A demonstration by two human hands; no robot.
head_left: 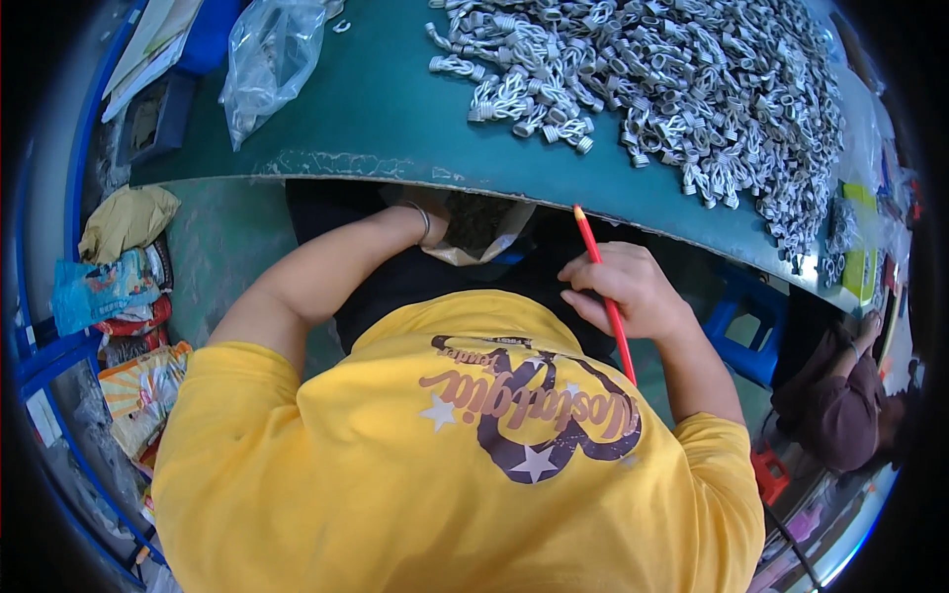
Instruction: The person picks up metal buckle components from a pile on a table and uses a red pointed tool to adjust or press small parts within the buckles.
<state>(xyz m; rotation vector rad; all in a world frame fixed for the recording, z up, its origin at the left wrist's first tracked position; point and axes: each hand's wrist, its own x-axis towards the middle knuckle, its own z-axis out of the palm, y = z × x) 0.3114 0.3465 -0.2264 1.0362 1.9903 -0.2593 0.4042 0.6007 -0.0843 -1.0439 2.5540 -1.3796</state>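
Observation:
My right hand [625, 287] is closed round a slim red pencil-like stick [615, 327]. Its orange-yellow tip points up toward the front edge of the green table [326, 119]; the lower end reaches my yellow shirt. My left hand [436, 219] is beside an open bag [465, 259] at my lap, just below the table edge. A bangle circles that wrist, and the fingers are out of sight. Dark contents, too dim to make out, show in the bag's mouth. On the table lies a large heap of small grey looped fittings with ribbed round ends [672, 89].
A clear plastic bag [272, 64] rests on the table's left part, near a dark box [158, 117] and papers. Crumpled bags and packets [124, 296] fill the left rack. A blue stool [746, 321] stands under the table. At right sits another person [830, 415].

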